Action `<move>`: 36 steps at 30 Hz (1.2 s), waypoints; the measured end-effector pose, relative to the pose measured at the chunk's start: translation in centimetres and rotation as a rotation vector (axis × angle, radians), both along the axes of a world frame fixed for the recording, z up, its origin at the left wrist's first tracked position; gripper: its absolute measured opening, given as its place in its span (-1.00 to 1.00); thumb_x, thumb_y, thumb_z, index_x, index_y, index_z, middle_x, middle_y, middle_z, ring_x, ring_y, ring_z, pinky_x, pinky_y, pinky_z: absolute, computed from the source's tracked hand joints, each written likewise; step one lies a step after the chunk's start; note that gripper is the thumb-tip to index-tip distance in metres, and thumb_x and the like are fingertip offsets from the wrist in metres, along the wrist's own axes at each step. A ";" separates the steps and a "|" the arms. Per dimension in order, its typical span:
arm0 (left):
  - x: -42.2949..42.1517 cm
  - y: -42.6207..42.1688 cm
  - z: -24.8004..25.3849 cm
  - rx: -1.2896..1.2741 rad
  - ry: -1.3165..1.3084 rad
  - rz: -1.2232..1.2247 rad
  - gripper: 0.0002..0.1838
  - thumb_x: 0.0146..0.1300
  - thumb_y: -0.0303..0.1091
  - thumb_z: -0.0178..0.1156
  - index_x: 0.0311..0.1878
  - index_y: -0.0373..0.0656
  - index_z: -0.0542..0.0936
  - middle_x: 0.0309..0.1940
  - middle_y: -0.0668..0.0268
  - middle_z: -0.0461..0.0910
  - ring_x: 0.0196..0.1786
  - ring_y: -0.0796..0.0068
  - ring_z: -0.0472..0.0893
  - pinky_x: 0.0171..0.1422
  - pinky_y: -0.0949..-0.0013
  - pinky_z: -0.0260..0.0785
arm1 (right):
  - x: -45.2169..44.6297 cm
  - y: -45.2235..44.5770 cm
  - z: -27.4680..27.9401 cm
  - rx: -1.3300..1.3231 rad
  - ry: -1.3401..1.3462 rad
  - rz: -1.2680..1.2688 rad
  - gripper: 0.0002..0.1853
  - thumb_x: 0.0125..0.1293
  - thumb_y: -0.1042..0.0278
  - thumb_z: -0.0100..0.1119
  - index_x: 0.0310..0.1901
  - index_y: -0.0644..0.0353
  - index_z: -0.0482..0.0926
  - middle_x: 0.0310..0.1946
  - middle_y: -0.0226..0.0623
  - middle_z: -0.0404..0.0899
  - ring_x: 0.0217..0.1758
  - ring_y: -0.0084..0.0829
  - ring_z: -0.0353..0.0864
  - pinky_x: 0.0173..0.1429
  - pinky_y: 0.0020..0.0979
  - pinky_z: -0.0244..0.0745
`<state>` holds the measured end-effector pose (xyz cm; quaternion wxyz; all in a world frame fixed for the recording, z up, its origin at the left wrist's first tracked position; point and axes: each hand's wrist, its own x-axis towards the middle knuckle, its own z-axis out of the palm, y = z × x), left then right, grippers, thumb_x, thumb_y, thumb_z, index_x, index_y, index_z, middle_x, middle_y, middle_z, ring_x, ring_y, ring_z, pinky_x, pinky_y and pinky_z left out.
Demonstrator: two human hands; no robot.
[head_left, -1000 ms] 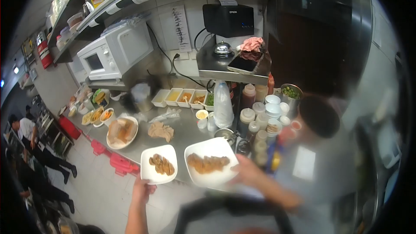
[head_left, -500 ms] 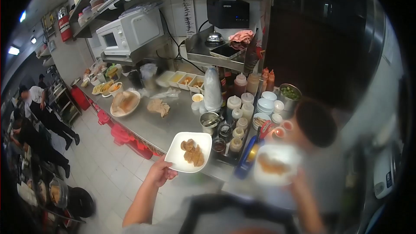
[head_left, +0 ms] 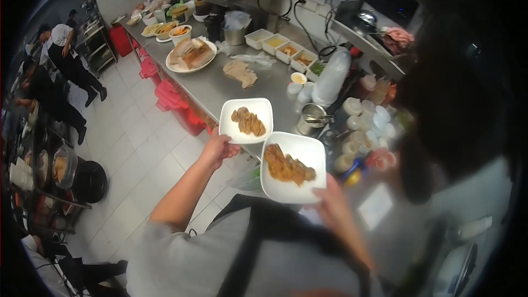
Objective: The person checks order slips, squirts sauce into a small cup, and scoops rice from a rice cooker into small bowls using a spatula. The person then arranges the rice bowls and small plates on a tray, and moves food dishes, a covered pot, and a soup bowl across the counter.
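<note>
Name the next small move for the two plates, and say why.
The right hand should probably ease the right plate slightly away from the left plate, keeping it level: their neighbouring edges look very close, though contact is hard to judge. Each carries food pieces, and the left hand likewise grips just one side.

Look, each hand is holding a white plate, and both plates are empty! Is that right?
Not quite: they aren't empty. The head view shows brown food on the white plate in the left hand, and more food on the other white plate in the right hand.
</note>
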<state>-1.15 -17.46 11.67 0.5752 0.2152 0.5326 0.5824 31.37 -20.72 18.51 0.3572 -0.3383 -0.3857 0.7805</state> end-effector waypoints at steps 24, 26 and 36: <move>16.7 0.9 7.4 0.114 -0.014 -1.023 -0.44 0.13 -0.45 0.00 0.24 -0.18 0.17 -0.14 0.13 0.50 -0.42 0.42 0.58 -0.49 0.49 0.44 | 15.5 -17.8 -0.3 0.168 -0.364 -1.350 -0.45 0.13 0.55 -0.02 0.21 0.26 0.20 -0.16 -0.19 0.54 -0.35 -0.41 0.62 -0.46 -0.49 0.56; 24.0 -0.9 6.1 0.022 -0.061 -1.174 -0.42 0.14 -0.46 -0.02 0.26 -0.15 0.12 -0.07 0.14 0.46 -0.32 0.41 0.59 -0.41 0.46 0.47 | 20.5 -21.2 -0.8 0.105 -0.537 -1.447 -0.44 0.10 0.56 -0.04 0.21 0.26 0.16 -0.19 -0.16 0.53 -0.37 -0.39 0.61 -0.46 -0.50 0.55; 56.0 -8.5 -8.8 -0.131 -0.070 -1.241 -0.38 0.19 -0.59 -0.14 0.31 -0.10 -0.05 -0.29 0.11 0.47 -0.46 0.40 0.56 -0.47 0.42 0.50 | 48.2 -28.9 -14.2 -0.070 -0.538 -1.424 -0.50 0.21 0.48 -0.02 0.21 0.18 0.19 -0.14 -0.19 0.53 -0.30 -0.37 0.60 -0.47 -0.46 0.54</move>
